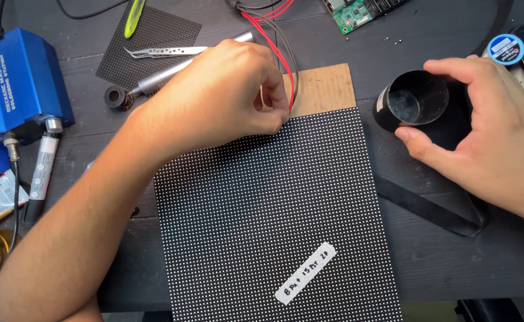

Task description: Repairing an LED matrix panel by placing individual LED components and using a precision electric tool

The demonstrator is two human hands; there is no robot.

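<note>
Soft, even daylight keeps everything sharp, with faint shadows beneath the large black dotted LED panel (274,220).

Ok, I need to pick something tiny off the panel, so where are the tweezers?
In the head view, the metal tweezers lie at top left on the small dotted panel, just beyond the left hand.
</note>
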